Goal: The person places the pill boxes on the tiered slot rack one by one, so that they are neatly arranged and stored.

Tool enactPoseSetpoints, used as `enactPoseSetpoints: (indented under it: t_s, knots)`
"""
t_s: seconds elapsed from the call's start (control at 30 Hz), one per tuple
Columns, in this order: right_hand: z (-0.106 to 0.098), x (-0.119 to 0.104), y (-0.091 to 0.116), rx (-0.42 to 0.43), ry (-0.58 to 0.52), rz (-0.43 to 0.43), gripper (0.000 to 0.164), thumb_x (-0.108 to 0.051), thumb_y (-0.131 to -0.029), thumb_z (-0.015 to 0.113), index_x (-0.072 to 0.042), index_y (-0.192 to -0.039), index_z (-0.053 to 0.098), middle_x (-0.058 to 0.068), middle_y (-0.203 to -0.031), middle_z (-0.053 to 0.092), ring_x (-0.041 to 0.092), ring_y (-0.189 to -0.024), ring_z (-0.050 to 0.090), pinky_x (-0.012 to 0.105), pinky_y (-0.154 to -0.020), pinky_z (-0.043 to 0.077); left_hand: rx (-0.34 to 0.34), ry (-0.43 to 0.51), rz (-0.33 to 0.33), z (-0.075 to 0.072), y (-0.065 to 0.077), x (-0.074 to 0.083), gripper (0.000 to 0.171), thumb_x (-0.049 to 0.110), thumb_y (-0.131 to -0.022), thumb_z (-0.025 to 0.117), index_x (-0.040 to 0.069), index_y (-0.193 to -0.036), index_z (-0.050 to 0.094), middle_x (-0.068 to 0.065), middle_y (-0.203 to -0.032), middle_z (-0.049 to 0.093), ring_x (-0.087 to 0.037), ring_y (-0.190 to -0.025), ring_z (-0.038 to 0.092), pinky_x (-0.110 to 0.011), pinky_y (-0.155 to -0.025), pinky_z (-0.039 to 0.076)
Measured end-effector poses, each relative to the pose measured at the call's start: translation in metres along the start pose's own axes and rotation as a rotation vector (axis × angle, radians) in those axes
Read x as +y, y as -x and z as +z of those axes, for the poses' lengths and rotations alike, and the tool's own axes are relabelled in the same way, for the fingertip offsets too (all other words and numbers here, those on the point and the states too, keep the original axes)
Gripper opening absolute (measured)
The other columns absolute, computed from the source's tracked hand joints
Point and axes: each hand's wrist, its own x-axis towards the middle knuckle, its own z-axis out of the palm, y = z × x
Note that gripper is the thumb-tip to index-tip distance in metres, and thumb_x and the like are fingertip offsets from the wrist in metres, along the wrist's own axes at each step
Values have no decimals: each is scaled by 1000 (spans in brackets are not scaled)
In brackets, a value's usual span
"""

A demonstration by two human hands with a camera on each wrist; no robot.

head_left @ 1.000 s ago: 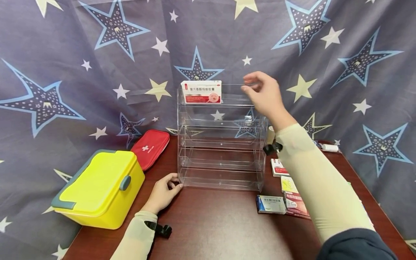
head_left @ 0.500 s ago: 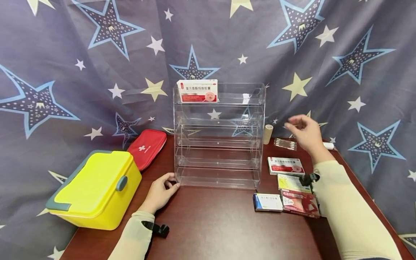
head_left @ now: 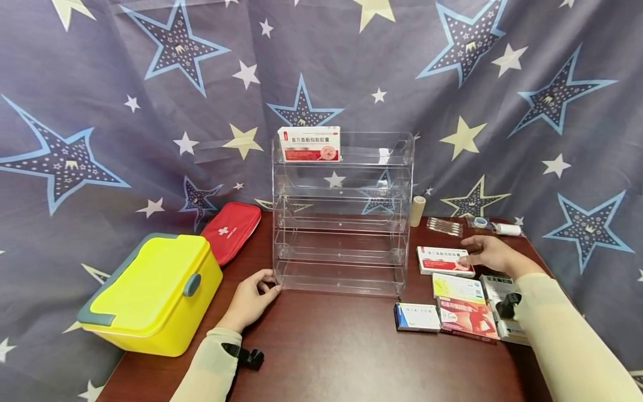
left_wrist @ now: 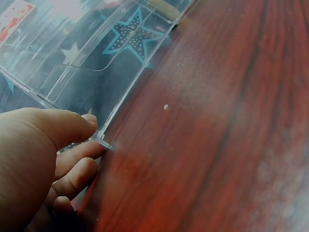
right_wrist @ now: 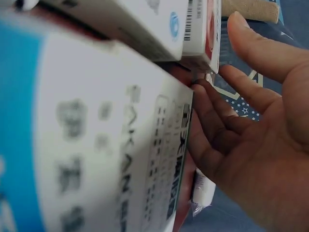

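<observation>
A clear acrylic display rack (head_left: 339, 286) with several tiers stands mid-table. On its top tier, at the left, leans a red-and-white medicine box (head_left: 309, 146). My left hand (head_left: 251, 299) holds the rack's lower left corner; in the left wrist view the thumb (left_wrist: 72, 126) lies against the corner, other fingers behind it. At the right, a second red-and-white medicine box (head_left: 439, 260) lies flat on the table. My right hand (head_left: 494, 255) is at this box's right end, thumb over its top edge in the head view. The right wrist view shows the fingers spread apart beside the box end.
More medicine boxes lie near: yellow-white (head_left: 454, 287), red (head_left: 467, 317), blue-white (head_left: 417, 316) and grey-white (head_left: 512, 329). Behind are a tan roll (head_left: 417, 211), cotton swabs (head_left: 444, 226) and a white roll (head_left: 507, 229). At left sit a yellow bin (head_left: 150, 290) and red first-aid pouch (head_left: 233, 229).
My right hand has come from the rack's top right, out to the right and down to the red-and-white box on the table. The left hand stays at the rack's corner.
</observation>
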Motion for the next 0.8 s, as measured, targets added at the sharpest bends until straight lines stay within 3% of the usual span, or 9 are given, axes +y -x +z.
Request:
enactPoseSetpoints:
  t_s: [0.2,0.4,0.6,0.8]
  knots:
    - [0,3,3,-32,27,16,79,-37,-92,82,11,-145,50,34,-137,56,47,-122,57,57,-96,51,11,6,13,1,0,1,31,14,-90,84,14,-118,71,0,-101,72,-12,-77,62,-28,-73,50]
    - [4,6,4,-45,37,-32,72,-28,-92,83,12,-143,53,35,-135,57,49,-122,57,57,-95,52,3,-1,-2,0,1,1,30,14,-90,84,14,-117,71,0,-101,71,-13,-77,61,-28,-73,50]
    - [7,10,4,-32,47,-32,64,-25,-91,85,9,-138,58,31,-131,60,44,-116,59,52,-89,54,3,0,-7,2,1,0,31,14,-90,84,13,-118,71,0,-101,71,-13,-77,61,-29,-74,50]
    - [6,6,5,26,22,-22,58,-21,-88,88,7,-130,59,24,-116,64,35,-101,61,43,-79,53,8,-8,-8,1,1,1,30,16,-91,84,15,-118,71,1,-101,72,-12,-77,62,-29,-74,50]
